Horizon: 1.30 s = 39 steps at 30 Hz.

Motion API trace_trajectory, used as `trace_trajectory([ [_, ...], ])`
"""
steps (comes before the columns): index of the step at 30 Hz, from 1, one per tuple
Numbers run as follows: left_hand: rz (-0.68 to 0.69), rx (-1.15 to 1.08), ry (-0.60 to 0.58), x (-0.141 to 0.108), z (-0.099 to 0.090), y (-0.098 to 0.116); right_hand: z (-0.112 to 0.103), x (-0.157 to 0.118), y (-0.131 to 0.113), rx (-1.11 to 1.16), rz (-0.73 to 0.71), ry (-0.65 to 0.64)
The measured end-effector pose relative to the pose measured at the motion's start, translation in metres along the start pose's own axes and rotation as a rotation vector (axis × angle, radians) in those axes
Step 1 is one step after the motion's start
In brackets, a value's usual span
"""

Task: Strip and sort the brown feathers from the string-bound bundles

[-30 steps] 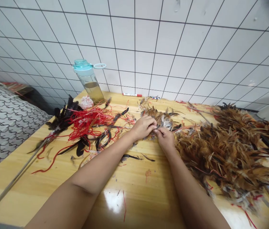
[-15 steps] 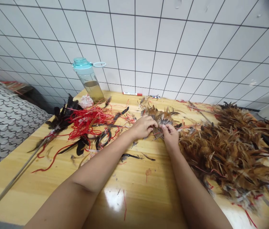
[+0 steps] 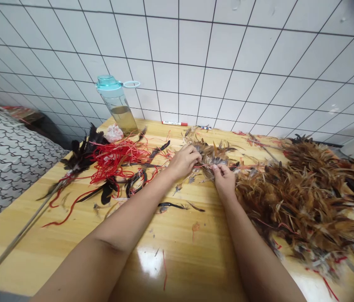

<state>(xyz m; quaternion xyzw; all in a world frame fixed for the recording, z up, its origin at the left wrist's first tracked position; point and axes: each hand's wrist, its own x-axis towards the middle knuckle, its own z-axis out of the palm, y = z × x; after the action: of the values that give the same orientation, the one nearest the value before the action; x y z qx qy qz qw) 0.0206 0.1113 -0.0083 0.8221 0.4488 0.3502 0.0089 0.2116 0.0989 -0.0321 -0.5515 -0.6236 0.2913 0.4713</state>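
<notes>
My left hand (image 3: 183,161) and my right hand (image 3: 225,179) meet over a small bunch of brown feathers (image 3: 213,154) near the middle of the wooden table (image 3: 177,251). A thin red string (image 3: 202,166) runs taut between the two hands. My left fingers pinch the string at the feather bunch, and my right fingers pinch its other end together with feather quills. A large heap of brown feathers (image 3: 302,197) lies just right of my right hand.
A tangle of red string (image 3: 114,158) and black feathers (image 3: 84,155) lies to the left. A teal-capped water bottle (image 3: 116,104) stands by the tiled wall, with a red marker (image 3: 174,123) behind. A thin stick (image 3: 16,239) crosses the left edge. A patterned cushion (image 3: 3,159) is at far left.
My left hand has drawn slightly left and up, so the hands are now apart with the red string stretched between them. My right hand shifted a little right.
</notes>
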Motion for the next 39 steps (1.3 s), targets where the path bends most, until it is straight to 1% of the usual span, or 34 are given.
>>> trace_trajectory([
  [2,0.007,0.070,0.029,0.000,-0.001,-0.001,0.001,0.000,0.001,-0.080,-0.026,-0.006],
  [4,0.028,0.146,0.032,0.000,-0.001,-0.001,0.002,-0.001,0.002,-0.148,-0.060,-0.021],
  [7,0.024,0.156,0.053,0.001,-0.002,0.000,0.003,-0.002,0.002,-0.202,-0.117,-0.036],
  [9,-0.055,0.098,0.115,0.002,-0.005,0.003,0.003,-0.002,0.002,-0.208,-0.137,-0.032],
  [11,-0.195,0.066,0.145,0.003,-0.008,0.007,0.002,-0.002,0.002,-0.203,-0.136,-0.013],
  [12,-0.274,0.064,0.114,0.004,-0.010,0.009,0.002,-0.001,0.003,-0.196,-0.129,-0.001],
  [13,-0.349,0.067,0.047,0.004,-0.011,0.010,0.001,-0.001,0.003,-0.187,-0.120,0.011],
  [16,-0.505,0.078,-0.224,0.005,-0.011,0.015,0.001,0.000,0.004,-0.158,-0.093,0.034],
  [17,-0.534,0.083,-0.283,0.004,-0.010,0.017,0.001,0.000,0.005,-0.153,-0.090,0.034],
  [19,-0.564,0.086,-0.322,0.004,-0.007,0.020,0.002,0.000,0.006,-0.151,-0.098,0.032],
  [21,-0.569,0.056,-0.298,0.005,-0.004,0.021,0.002,0.000,0.006,-0.161,-0.113,0.030],
  [23,-0.561,-0.004,-0.206,0.006,-0.003,0.018,0.003,-0.001,0.006,-0.178,-0.126,0.033],
  [26,-0.552,-0.136,0.032,0.008,-0.002,0.010,0.003,-0.001,0.006,-0.189,-0.132,0.033],
  [28,-0.551,-0.291,0.171,0.009,-0.002,0.005,0.003,-0.001,0.005,-0.195,-0.132,0.034],
  [29,-0.558,-0.380,0.220,0.009,-0.001,0.004,0.003,-0.001,0.005,-0.199,-0.133,0.033],
  [31,-0.579,-0.540,0.279,0.009,0.001,0.003,0.003,-0.001,0.005,-0.204,-0.141,0.034],
  [33,-0.581,-0.672,0.294,0.009,0.002,0.005,0.003,-0.001,0.004,-0.198,-0.153,0.035],
  [34,-0.576,-0.737,0.276,0.009,0.003,0.007,0.003,-0.002,0.004,-0.192,-0.159,0.035],
  [35,-0.572,-0.805,0.238,0.009,0.003,0.009,0.003,-0.002,0.004,-0.183,-0.164,0.032],
  [37,-0.579,-0.936,0.114,0.008,0.004,0.014,0.004,-0.003,0.003,-0.147,-0.165,0.013],
  [39,-0.590,-1.012,-0.009,0.007,0.006,0.018,0.006,-0.003,0.001,-0.078,-0.147,-0.022],
])
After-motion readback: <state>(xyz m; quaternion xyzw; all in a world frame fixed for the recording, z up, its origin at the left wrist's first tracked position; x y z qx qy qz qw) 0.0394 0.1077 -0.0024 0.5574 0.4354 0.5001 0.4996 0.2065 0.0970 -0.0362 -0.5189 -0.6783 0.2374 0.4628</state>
